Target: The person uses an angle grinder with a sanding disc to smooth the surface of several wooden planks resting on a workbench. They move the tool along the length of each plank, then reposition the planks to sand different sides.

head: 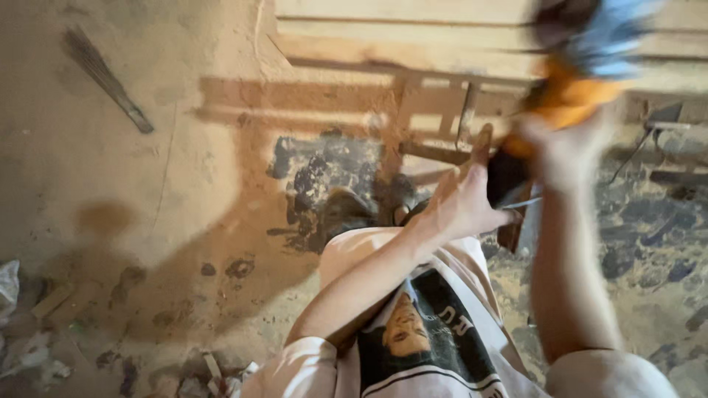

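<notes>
An orange and black power tool (549,110) is seen at 1 o'clock, topped in blue. At 6 o'clock, a white shirt (442,346) bears a dark print.

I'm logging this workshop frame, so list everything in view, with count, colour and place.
power tool: one, orange body with a black lower part and a blurred blue upper part, upper right, held up in both hands
wooden planks: several, pale, stacked along the top
wooden frame: one, light wood, below the planks
broom: one, dark, lying on the floor upper left
scraps: scattered wood bits and debris, lower left
floor: dusty tan, with dark patches at centre and right
shirt: one, white with a dark print, bottom centre
left hand: on the tool's black lower part
right hand: grip around the orange body, blurred
</notes>
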